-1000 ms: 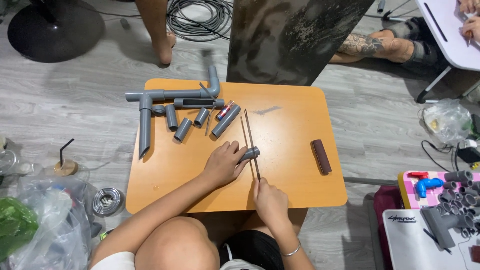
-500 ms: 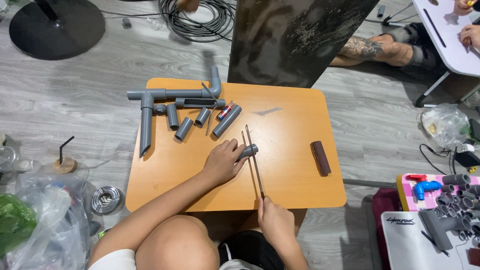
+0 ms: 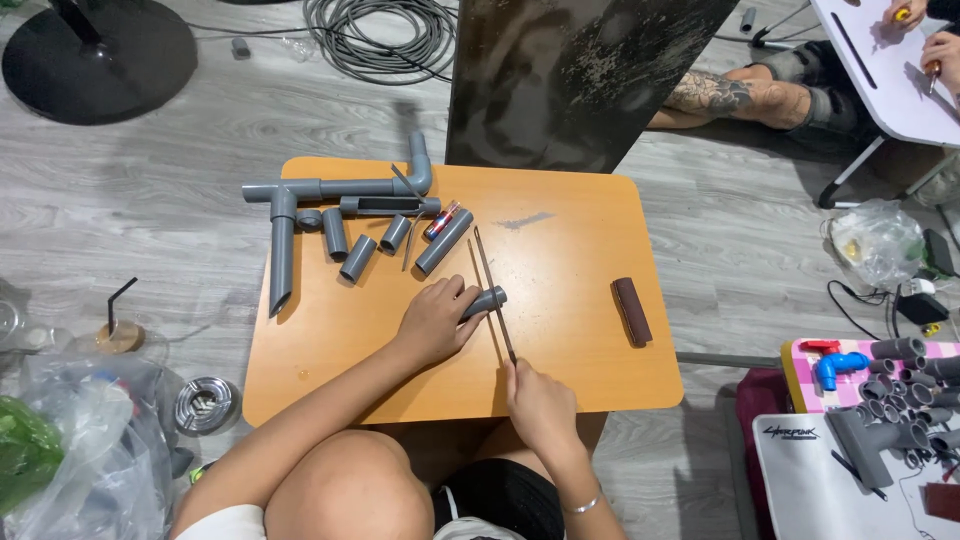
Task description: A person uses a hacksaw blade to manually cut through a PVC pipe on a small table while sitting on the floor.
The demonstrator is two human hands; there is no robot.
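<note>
An orange desk (image 3: 590, 350) is being worked over. A short grey pipe piece (image 3: 487, 299) is being pinned to its middle by the left hand (image 3: 435, 320), fingers wrapped on it. A thin hacksaw blade (image 3: 492, 290) is being gripped by the closed right hand (image 3: 535, 400), lying across the pipe's end.

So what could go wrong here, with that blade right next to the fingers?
The left hand pins a short grey pipe while the right hand works a thin saw blade across it. The blade might skip toward the fingers. The round pipe could also roll, and the table may get scored.
</note>
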